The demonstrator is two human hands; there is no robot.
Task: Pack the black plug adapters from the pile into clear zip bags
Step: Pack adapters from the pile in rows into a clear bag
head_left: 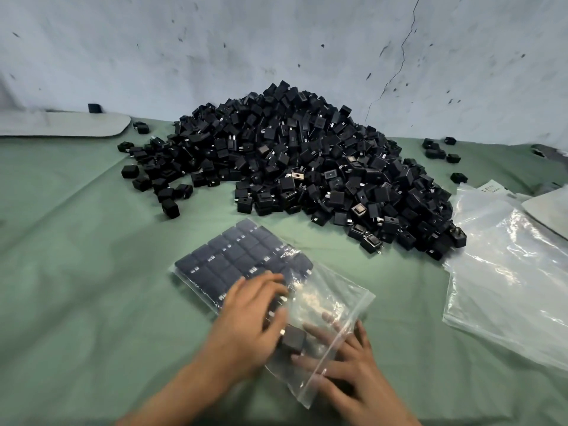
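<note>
Green cloth (76,272); adapter pile (301,158) behind zip bag (332,302); spare bags (507,272) rightward

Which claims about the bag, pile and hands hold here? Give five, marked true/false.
1. The zip bag already holds rows of adapters. True.
2. The pile lies nearer the person than the bag. False: it lies beyond it, against the wall.
3. Right of the pile lie empty clear bags. True.
4. The cloth is red. False: it is green.
5. The left hand reaches into the pile. False: it rests on the zip bag, near the right hand.
</note>
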